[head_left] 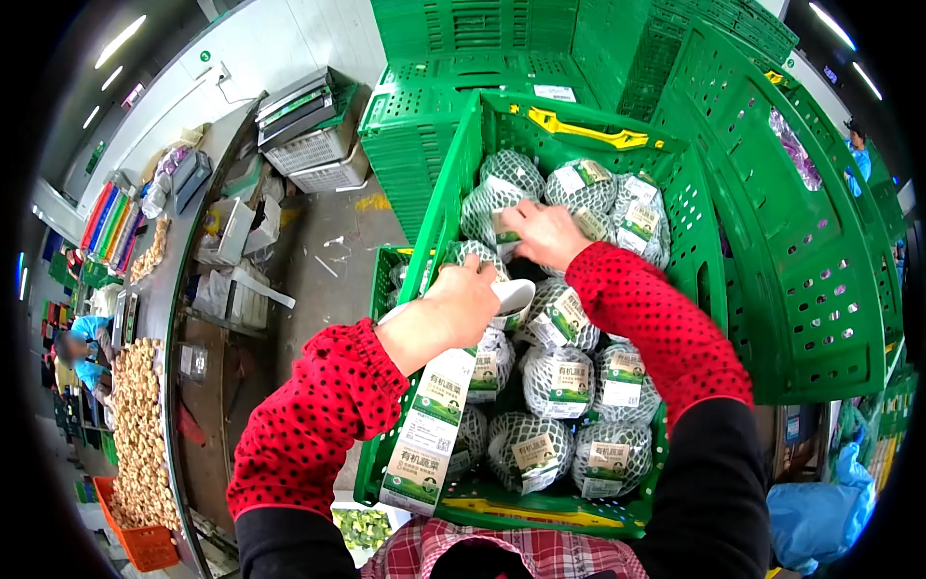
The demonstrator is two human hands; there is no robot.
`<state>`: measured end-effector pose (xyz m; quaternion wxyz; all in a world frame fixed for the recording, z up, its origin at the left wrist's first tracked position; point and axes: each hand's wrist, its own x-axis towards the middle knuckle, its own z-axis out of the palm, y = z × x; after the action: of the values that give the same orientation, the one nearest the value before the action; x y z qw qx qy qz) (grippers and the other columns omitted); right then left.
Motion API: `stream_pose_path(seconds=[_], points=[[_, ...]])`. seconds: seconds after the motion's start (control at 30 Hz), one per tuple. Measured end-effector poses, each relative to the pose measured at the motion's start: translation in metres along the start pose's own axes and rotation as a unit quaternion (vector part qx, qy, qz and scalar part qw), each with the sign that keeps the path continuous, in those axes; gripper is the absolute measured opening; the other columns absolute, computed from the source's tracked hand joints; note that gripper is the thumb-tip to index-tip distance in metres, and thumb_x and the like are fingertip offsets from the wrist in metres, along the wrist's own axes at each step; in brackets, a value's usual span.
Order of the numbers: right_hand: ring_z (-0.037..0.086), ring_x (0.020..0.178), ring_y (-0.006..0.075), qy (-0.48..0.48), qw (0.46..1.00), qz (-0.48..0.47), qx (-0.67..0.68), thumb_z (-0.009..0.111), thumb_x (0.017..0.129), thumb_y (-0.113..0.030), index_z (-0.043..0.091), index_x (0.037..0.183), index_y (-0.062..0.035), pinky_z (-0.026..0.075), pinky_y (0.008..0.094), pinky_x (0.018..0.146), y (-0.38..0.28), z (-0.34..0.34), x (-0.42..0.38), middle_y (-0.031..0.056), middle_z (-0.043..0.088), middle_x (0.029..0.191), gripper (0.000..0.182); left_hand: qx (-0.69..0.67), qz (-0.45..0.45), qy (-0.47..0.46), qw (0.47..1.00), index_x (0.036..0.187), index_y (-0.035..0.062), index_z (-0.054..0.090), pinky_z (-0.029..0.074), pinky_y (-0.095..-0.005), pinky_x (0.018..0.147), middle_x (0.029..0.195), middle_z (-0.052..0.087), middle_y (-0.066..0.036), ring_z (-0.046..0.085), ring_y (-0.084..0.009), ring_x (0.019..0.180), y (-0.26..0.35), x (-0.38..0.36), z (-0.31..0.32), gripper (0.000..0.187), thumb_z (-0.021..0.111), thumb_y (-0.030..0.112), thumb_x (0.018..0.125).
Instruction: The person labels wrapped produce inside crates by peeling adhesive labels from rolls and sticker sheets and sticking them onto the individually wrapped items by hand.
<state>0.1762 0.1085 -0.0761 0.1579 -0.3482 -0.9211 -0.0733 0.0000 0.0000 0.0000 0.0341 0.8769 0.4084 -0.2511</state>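
Observation:
A strip of printed labels (424,434) hangs down over the crate's left side, its upper end curling under my left hand (453,304). The fingers of that hand are closed on the strip. My right hand (550,234) is over the far part of the green crate (704,261), its fingertips pinched at a label (504,230) against a white-netted pack (482,207). Several round netted packs (557,381) fill the crate, most bearing a green-and-beige label. Red dotted sleeve covers reach both my wrists. Part of the strip is hidden beneath my left hand.
Stacked green crates (415,145) stand behind, and another crate (781,212) is tilted at the right. To the left runs a long table (198,193) with many small tan pieces (143,434) on it. An orange basket (145,540) and a person in blue (92,338) are farther left.

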Motion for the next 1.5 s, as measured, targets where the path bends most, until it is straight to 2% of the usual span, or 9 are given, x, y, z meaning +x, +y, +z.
stream_pose_path(seconds=[0.57,0.73,0.77,0.93,1.03,1.13,1.23,1.37,1.5], points=[[0.068,0.074,0.0310,-0.056,0.995,0.065,-0.059,0.065,0.066,-0.014,0.060,0.095,0.0000,0.054,0.0428,0.060,-0.033,-0.010,0.031,0.0175,0.066,0.075,0.032,0.033,0.007,0.110,0.993,0.091,0.0037,0.068,0.050,-0.0405,0.081,0.105,0.059,-0.012,0.057,-0.0299,0.103,0.004,-0.020,0.014,0.022,0.061,0.019,0.077],[0.065,0.076,0.0211,-0.044,0.903,0.119,0.411,0.061,0.088,-0.040,0.068,0.096,-0.0013,0.051,0.0349,0.067,-0.024,-0.108,0.002,0.0125,0.069,0.085,0.040,-0.248,0.024,0.339,0.907,0.094,-0.0035,0.062,0.049,-0.0405,0.077,0.098,0.059,-0.015,0.060,-0.0288,0.091,-0.003,-0.052,0.020,0.031,0.061,0.026,0.086],[0.059,0.075,0.0124,-0.074,0.817,0.141,0.555,0.063,0.090,-0.037,0.065,0.105,-0.0009,0.049,0.0296,0.067,-0.035,-0.115,-0.010,0.0056,0.067,0.085,0.040,-0.255,0.023,0.339,0.905,0.094,-0.0035,0.062,0.049,-0.0405,0.077,0.098,0.059,-0.015,0.060,-0.0288,0.091,-0.001,-0.056,0.021,0.031,0.061,0.026,0.086],[0.056,0.078,0.0052,-0.012,0.702,0.167,0.692,0.065,0.091,-0.016,0.062,0.107,0.0013,0.048,0.0209,0.069,-0.069,-0.143,-0.041,-0.0006,0.062,0.090,0.024,-0.443,-0.072,0.285,0.847,0.100,-0.0032,0.063,0.048,-0.0340,0.073,0.088,0.062,-0.015,0.061,-0.0219,0.080,0.005,-0.074,0.002,0.023,0.063,0.014,0.085],[0.060,0.077,0.0067,0.008,0.749,0.113,0.653,0.068,0.086,-0.007,0.063,0.102,0.0012,0.050,0.0225,0.071,-0.071,-0.145,-0.041,0.0018,0.065,0.087,0.019,-0.494,-0.097,0.259,0.824,0.100,-0.0010,0.064,0.047,-0.0348,0.075,0.095,0.064,-0.015,0.061,-0.0231,0.085,0.006,-0.071,-0.001,0.022,0.067,0.010,0.080],[0.060,0.074,0.0070,0.003,0.723,0.141,0.677,0.069,0.084,-0.005,0.065,0.093,0.0020,0.050,0.0227,0.068,-0.078,-0.141,-0.043,0.0026,0.065,0.081,0.013,-0.421,0.056,0.415,0.805,0.098,0.0030,0.066,0.046,-0.0325,0.083,0.105,0.062,-0.009,0.060,-0.0200,0.096,0.004,-0.064,-0.004,0.022,0.071,0.009,0.078],[0.058,0.071,0.0062,-0.002,0.759,0.136,0.637,0.069,0.084,-0.006,0.064,0.094,0.0028,0.049,0.0232,0.065,-0.084,-0.135,-0.046,0.0036,0.065,0.078,0.014,-0.484,0.078,0.336,0.804,0.098,0.0025,0.066,0.046,-0.0308,0.080,0.103,0.062,-0.008,0.060,-0.0163,0.093,0.009,-0.064,-0.021,0.022,0.072,0.009,0.078],[0.057,0.068,0.0057,0.059,0.777,0.161,0.605,0.070,0.083,-0.010,0.065,0.088,0.0019,0.048,0.0234,0.060,-0.082,-0.127,-0.046,0.0043,0.066,0.073,0.014,-0.566,-0.048,0.302,0.766,0.095,0.0006,0.070,0.048,-0.0280,0.062,0.074,0.066,-0.004,0.055,-0.0073,0.066,0.015,-0.058,-0.020,0.018,0.071,0.012,0.081],[0.060,0.067,0.0106,0.150,0.833,0.173,0.503,0.067,0.085,-0.013,0.066,0.082,-0.0007,0.049,0.0287,0.062,0.015,-0.123,0.002,0.0065,0.066,0.072,0.013,-0.469,-0.108,0.263,0.837,0.097,0.0010,0.071,0.047,-0.0297,0.055,0.069,0.067,-0.004,0.056,-0.0059,0.059,-0.008,-0.047,0.003,0.024,0.074,0.017,0.080]])
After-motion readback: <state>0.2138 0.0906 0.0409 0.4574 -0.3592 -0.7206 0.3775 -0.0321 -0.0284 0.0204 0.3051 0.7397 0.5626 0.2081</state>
